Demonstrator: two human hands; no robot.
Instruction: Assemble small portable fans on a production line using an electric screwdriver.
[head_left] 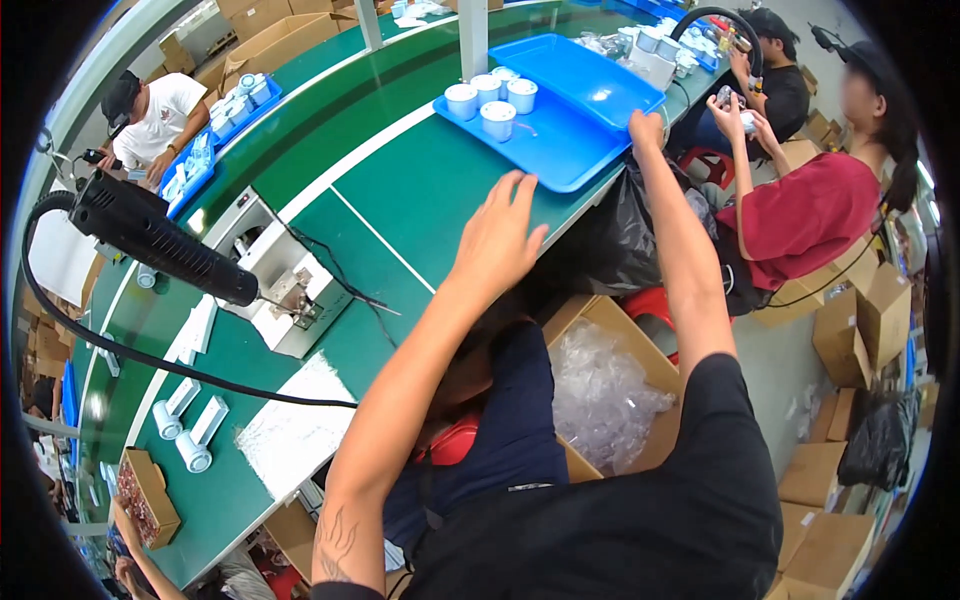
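Observation:
A shallow blue tray (575, 160) sits at the near edge of the green workbench, with several white round lidded pieces (497, 121) grouped at its left end. Another blue tray (565, 62) lies right behind it, their edges overlapping. My right hand (646, 130) is closed at the trays' right corner, fingers curled round the rim; which of the two rims it grips is hard to make out. My left hand (500, 238) hovers by the front tray's near left edge, fingers apart and nothing in it.
On the left, a black power screwdriver (150, 235) hangs over a metal fixture (275, 285). White cylindrical parts (193, 452) lie farther down the bench. A carton of clear plastic bags (610, 395) stands beside my legs. Co-workers sit at right, one in a red shirt (815, 215); another works across the bench.

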